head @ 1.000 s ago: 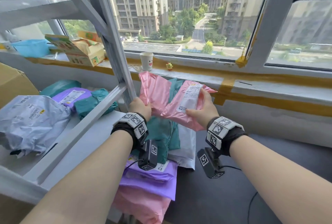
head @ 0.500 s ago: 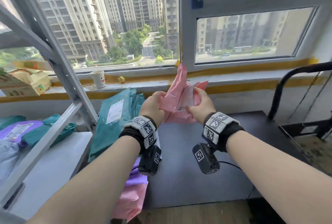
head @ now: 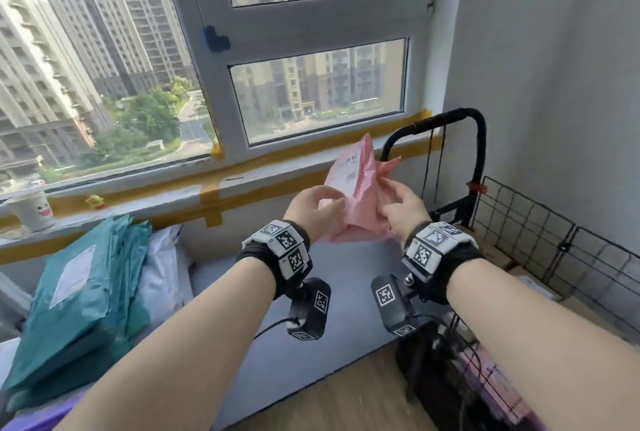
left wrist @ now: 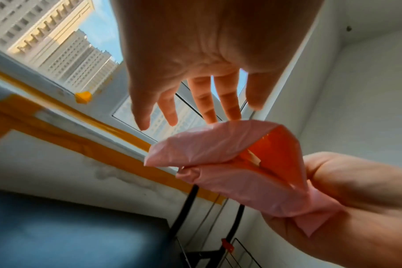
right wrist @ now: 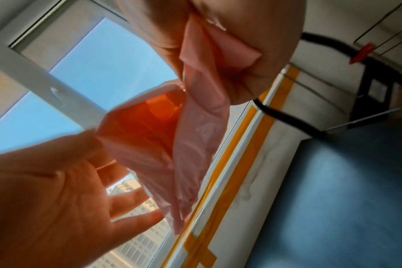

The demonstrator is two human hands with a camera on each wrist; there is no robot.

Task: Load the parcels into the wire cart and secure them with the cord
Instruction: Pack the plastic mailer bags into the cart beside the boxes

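Your right hand (head: 403, 207) pinches the pink parcel (head: 356, 188) in mid-air, just short of the wire cart (head: 519, 223); your left hand (left wrist: 195, 72) has straight, spread fingers (only tips touching). The limp mailer could slip from that one-corner pinch

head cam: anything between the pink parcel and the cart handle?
Nothing. In the head view the pink parcel, gripped by the right hand, sits just left of the cart handle, with only wall and taped sill behind.
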